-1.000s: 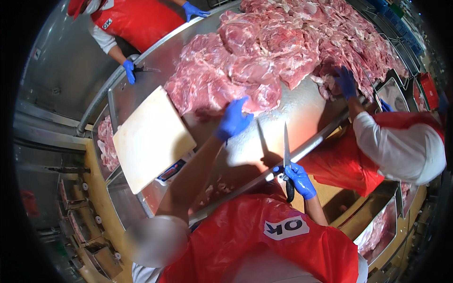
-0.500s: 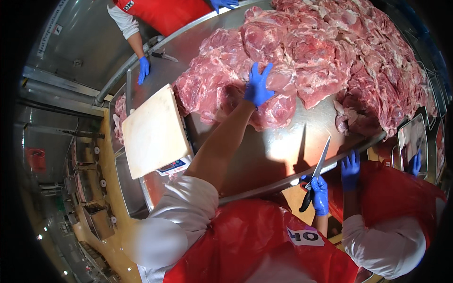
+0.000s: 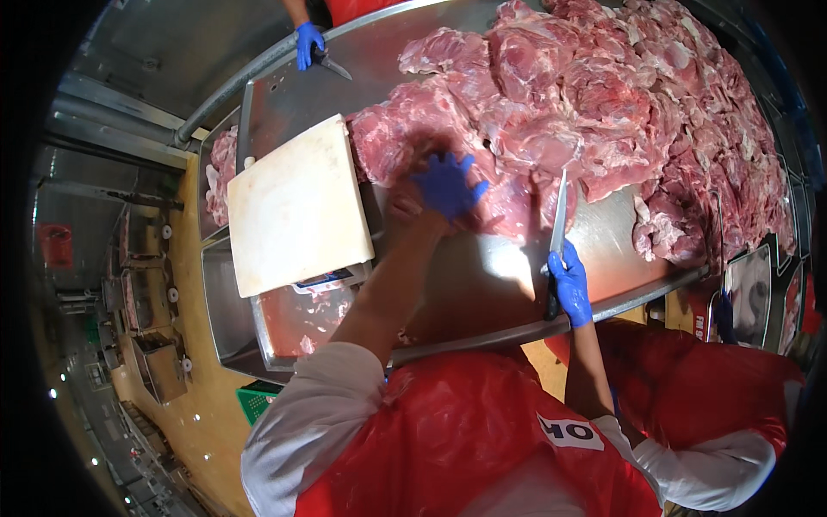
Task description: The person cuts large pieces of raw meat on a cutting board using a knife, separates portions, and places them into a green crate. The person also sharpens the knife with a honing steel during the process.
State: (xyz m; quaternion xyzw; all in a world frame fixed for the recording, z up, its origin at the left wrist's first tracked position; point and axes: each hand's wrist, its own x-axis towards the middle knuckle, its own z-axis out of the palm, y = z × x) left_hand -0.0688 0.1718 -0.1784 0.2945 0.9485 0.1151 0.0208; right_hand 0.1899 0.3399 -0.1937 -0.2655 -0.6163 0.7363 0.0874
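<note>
A heap of raw meat pieces (image 3: 603, 112) covers much of the steel table (image 3: 448, 319). My left hand (image 3: 450, 185), in a blue glove, spreads its fingers over the near side of the meat; it holds nothing, and whether it presses on the piece below is hard to tell. In my right hand (image 3: 570, 284), also gloved in blue, is a black-handled knife (image 3: 561, 215). Its long blade points away from me, the tip overlapping the edge of the meat in the picture.
Left of my left arm, a white cutting board (image 3: 297, 207) lies on a scale (image 3: 323, 283) above a steel tray (image 3: 301, 323). Across the table, a co-worker's gloved hand (image 3: 308, 43) is at another knife (image 3: 334, 65). A co-worker in a red apron (image 3: 689, 379) stands close on my right.
My left hand has shifted left and nearer on the meat, its fingers spreading wider. My right hand has carried the knife forward over the table. The far co-worker's hand has reached the other knife.
</note>
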